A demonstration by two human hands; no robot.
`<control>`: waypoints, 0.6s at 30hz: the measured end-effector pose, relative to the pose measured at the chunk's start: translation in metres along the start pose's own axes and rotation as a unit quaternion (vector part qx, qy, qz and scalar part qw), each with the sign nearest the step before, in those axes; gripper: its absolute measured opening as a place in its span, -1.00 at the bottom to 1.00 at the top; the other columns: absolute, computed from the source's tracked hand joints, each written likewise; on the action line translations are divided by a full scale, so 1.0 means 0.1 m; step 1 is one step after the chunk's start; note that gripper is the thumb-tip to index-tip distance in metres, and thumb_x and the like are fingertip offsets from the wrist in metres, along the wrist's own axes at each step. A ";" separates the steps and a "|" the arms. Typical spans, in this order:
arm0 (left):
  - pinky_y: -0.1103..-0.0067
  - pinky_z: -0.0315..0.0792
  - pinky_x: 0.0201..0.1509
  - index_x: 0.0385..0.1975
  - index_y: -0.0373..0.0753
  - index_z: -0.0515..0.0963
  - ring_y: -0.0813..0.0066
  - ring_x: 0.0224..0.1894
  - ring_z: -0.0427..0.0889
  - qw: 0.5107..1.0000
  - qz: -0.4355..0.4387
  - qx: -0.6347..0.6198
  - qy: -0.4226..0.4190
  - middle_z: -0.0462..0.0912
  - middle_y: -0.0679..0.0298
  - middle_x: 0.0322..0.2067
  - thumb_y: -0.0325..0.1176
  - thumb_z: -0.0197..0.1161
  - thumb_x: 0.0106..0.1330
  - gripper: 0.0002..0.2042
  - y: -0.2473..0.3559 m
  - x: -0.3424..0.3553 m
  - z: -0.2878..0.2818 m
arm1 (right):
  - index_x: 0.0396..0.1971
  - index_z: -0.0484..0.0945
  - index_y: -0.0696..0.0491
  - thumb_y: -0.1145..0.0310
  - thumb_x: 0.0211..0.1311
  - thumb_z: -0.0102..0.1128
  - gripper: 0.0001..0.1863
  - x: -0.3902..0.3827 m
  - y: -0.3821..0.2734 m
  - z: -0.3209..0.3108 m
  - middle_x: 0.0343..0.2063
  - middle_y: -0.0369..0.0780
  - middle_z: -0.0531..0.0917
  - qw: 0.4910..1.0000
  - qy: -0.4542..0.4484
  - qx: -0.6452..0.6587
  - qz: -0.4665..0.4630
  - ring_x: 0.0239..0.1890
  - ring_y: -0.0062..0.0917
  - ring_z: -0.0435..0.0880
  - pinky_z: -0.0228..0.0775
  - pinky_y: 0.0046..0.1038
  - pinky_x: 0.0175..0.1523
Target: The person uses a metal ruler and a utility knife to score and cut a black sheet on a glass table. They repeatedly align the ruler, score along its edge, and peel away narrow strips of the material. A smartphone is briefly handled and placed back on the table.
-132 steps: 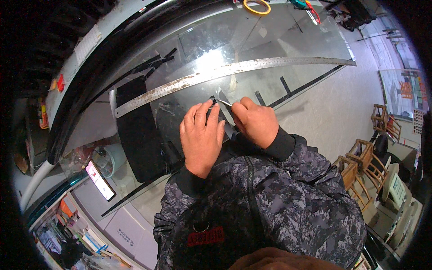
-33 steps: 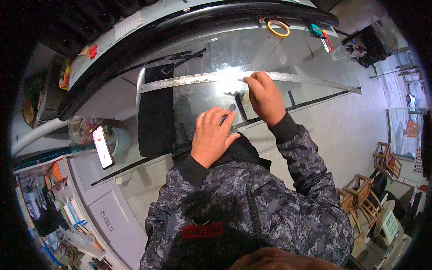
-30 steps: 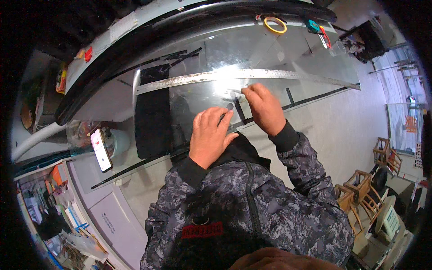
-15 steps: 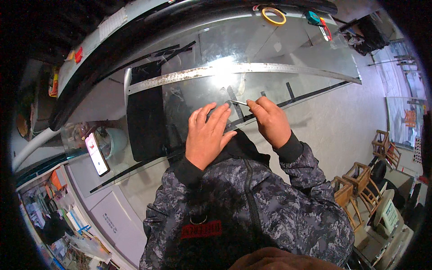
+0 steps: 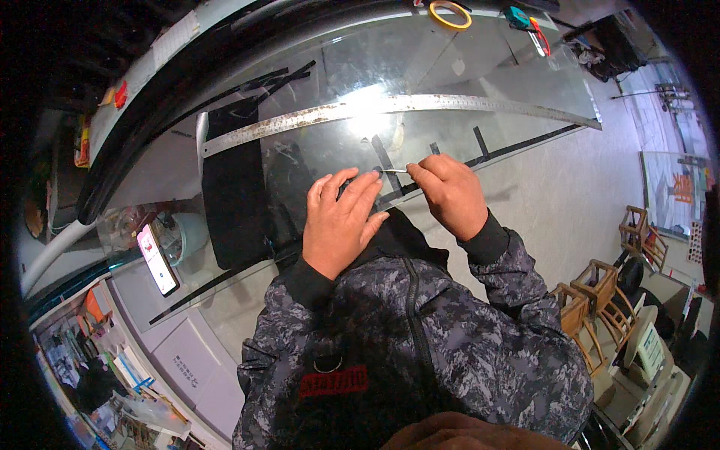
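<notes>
My left hand (image 5: 334, 225) lies palm down over the near part of a glass sheet (image 5: 442, 79), fingers stretched and slightly apart. Under its fingertips is something dark, mostly hidden. In my right hand (image 5: 452, 196) is a thin silver tool (image 5: 394, 171), pinched between thumb and forefinger. Its tip points left and reaches the left fingertips. A short dark strip (image 5: 382, 152) lies just beyond the tool on the glass. Farther off, a long worn steel ruler (image 5: 300, 126) crosses the sheet. Left of my left hand rests a black rectangular sheet (image 5: 234, 199).
Yellow tape (image 5: 450, 15), a teal tape measure (image 5: 516, 17) and a red-handled cutter (image 5: 539, 37) lie at the far edge. A lit phone (image 5: 157, 261) is on the left. Wooden stools (image 5: 596, 285) stand at right; cluttered shelves (image 5: 112, 375) are lower left.
The view has shifted slightly, so the table things sit a little further left and up. The tool now lies more level, its tip still at the left fingertips.
</notes>
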State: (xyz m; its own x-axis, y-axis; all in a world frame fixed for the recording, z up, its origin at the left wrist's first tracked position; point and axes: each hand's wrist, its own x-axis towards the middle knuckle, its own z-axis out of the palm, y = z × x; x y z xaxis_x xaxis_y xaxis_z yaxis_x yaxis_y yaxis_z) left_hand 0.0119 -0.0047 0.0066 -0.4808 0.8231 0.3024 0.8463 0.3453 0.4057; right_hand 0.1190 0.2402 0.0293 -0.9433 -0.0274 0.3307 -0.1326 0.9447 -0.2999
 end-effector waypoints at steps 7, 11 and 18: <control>0.02 0.30 0.65 0.36 -0.13 0.70 0.14 0.52 0.51 1.000 -0.004 0.001 -0.003 0.66 0.36 0.45 -0.11 0.58 0.41 -0.45 0.01 0.01 -0.02 | 0.05 0.75 0.07 0.51 0.23 0.35 -0.64 0.03 0.04 0.00 -0.15 -0.22 0.70 1.000 -0.013 -0.015 -0.006 -0.07 -0.20 0.72 0.58 -0.16 -0.01; 0.02 0.30 0.65 0.36 -0.13 0.70 0.15 0.51 0.52 1.000 -0.007 -0.001 -0.005 0.67 0.36 0.45 -0.12 0.58 0.41 -0.46 0.02 0.02 -0.02 | 0.05 0.75 0.07 0.49 0.25 0.34 -0.65 0.04 0.06 0.02 -0.15 -0.23 0.69 1.000 -0.013 -0.013 -0.009 -0.06 -0.22 0.72 0.57 -0.17 -0.01; 0.01 0.31 0.64 0.36 -0.13 0.70 0.15 0.50 0.53 1.000 -0.005 0.004 -0.007 0.66 0.37 0.45 -0.12 0.59 0.41 -0.45 0.02 0.01 -0.02 | 0.03 0.74 0.05 0.45 0.26 0.30 -0.67 0.05 0.08 0.06 -0.17 -0.23 0.67 1.000 -0.012 -0.008 -0.014 -0.06 -0.23 0.72 0.57 -0.18 0.01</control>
State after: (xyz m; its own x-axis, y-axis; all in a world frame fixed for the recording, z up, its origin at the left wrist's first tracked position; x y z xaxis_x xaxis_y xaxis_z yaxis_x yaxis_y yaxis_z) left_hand 0.0122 -0.0042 0.0097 -0.4870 0.8251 0.2865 0.8428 0.3580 0.4019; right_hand 0.1118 0.2458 0.0231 -0.9461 -0.0620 0.3177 -0.1550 0.9485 -0.2764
